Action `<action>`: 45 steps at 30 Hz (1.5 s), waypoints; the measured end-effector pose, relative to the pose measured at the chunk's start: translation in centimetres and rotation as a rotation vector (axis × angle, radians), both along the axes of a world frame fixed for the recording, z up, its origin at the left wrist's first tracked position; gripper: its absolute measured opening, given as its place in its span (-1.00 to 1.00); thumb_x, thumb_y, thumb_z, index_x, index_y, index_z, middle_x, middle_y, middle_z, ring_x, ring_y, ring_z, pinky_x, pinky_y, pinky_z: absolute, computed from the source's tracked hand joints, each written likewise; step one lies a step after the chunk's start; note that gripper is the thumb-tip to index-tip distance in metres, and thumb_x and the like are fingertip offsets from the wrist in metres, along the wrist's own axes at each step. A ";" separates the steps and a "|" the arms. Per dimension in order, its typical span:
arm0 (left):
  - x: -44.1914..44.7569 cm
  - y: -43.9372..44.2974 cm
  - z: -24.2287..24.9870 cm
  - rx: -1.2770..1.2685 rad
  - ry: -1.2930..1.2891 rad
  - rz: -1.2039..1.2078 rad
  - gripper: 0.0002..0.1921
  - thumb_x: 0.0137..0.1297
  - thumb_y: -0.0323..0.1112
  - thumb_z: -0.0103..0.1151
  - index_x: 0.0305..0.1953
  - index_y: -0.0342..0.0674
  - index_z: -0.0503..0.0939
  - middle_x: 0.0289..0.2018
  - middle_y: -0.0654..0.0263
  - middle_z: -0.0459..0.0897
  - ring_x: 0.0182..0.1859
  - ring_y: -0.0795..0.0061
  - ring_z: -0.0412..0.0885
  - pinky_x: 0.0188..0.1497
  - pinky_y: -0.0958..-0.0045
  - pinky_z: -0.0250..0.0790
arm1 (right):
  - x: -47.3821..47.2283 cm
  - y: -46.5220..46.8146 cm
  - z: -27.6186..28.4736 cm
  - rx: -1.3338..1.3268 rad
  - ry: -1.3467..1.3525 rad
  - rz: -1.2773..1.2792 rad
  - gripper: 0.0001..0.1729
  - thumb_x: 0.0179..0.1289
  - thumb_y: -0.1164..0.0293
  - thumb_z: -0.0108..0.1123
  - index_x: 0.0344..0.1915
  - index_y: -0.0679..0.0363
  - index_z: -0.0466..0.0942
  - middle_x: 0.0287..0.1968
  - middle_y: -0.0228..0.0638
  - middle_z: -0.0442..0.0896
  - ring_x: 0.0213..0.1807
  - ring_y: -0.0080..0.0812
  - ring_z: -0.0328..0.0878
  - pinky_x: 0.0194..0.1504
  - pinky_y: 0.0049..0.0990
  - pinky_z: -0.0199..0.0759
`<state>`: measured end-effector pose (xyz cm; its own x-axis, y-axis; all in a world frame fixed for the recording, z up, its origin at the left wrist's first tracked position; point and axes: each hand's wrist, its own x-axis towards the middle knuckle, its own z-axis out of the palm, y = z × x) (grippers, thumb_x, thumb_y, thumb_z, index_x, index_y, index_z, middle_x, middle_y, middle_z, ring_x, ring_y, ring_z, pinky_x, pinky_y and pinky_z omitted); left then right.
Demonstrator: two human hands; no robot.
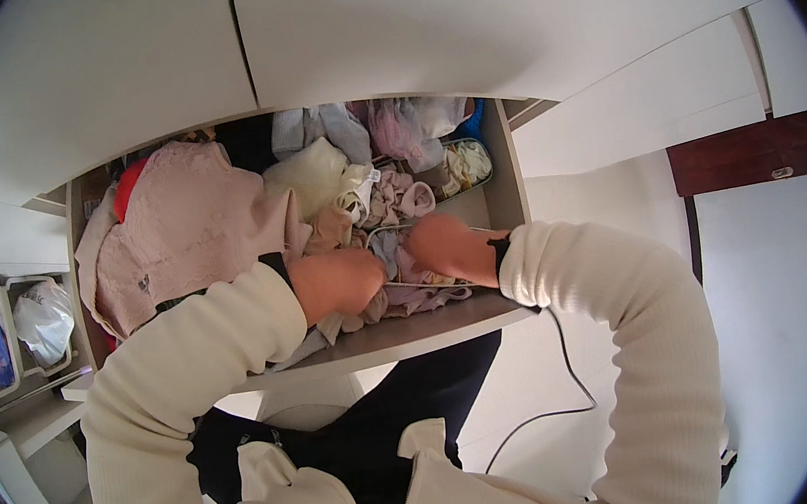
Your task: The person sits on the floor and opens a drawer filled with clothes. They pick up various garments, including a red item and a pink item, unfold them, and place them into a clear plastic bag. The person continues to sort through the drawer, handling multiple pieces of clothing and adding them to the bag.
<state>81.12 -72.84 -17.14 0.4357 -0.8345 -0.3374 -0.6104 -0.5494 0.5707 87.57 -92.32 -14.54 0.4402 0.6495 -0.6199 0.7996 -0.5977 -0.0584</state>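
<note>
Both hands are inside an open drawer [384, 341] full of clothing. My left hand [343, 282] is at the left side of a wire-rimmed basket [423, 284], its fingers mostly hidden behind its back. My right hand [447, 247] reaches over the same basket, with its fingertips hidden among small pink and grey cloth pieces [409, 265]. Whether either hand grips anything cannot be told. Crumpled pink cloth [393, 196] lies beyond the hands, beside a second basket [490, 166] of cream cloth. A large pink garment [194, 210] fills the drawer's left part.
White cabinet doors [420, 16] rise beyond the drawer. Several white plastic baskets [14, 353] hold bags at the far left. A black cable [567, 353] hangs below my right sleeve. A white plastic bag [43, 320] sits in one basket. A dark red panel [746, 153] is at the right.
</note>
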 end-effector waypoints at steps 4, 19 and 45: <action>0.3 -0.1 0.7 0.054 0.032 -0.004 -0.60 0.00 -0.31 0.33 -0.08 -0.32 0.61 -0.08 0.08 0.62 0.06 0.04 0.54 0.13 0.15 0.40 | 0.0 0.4 1.1 0.031 0.029 0.027 -0.78 0.13 0.29 0.24 -0.36 0.19 0.70 -0.35 -0.15 0.72 -0.25 -0.09 0.69 -0.25 -0.18 0.56; 0.4 -0.2 2.5 0.146 0.118 -0.001 -0.67 0.05 -0.38 0.23 -0.10 -0.31 0.63 -0.09 0.07 0.60 0.00 0.01 0.55 0.08 0.15 0.42 | 1.1 -2.2 -0.2 0.065 0.121 0.322 -0.74 0.28 0.40 0.03 -0.14 0.23 0.64 -0.02 -0.24 0.66 0.01 -0.10 0.60 -0.04 -0.22 0.52; 1.4 -2.1 3.3 -0.230 0.414 0.214 -0.34 0.03 -0.66 0.12 0.28 -0.30 0.40 0.34 0.02 0.35 0.36 0.03 0.33 0.35 0.23 0.26 | -1.9 -3.9 -0.4 -0.271 0.549 0.058 -0.52 0.40 0.20 -0.07 0.20 0.16 0.51 0.17 -0.16 0.60 0.19 0.01 0.51 0.13 -0.12 0.41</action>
